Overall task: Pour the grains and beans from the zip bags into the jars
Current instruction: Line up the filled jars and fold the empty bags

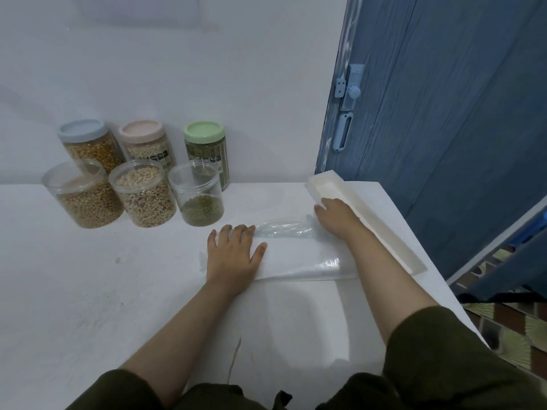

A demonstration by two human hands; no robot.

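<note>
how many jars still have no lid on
3, all in the front row: the tan-bean jar on the left, the mixed pale-grain jar in the middle, the green-bean jar on the right. None looks hidden.

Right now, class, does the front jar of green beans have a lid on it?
No: the front jar of green beans stands open, while the jar behind it wears a green lid.

- Six jars [139, 176] crowd the white table [88, 291] at ten o'clock, packed two rows deep against the wall.
- A long white tray [384, 232] lines the two o'clock edge.
- Open tabletop stretches toward seven o'clock.
</note>
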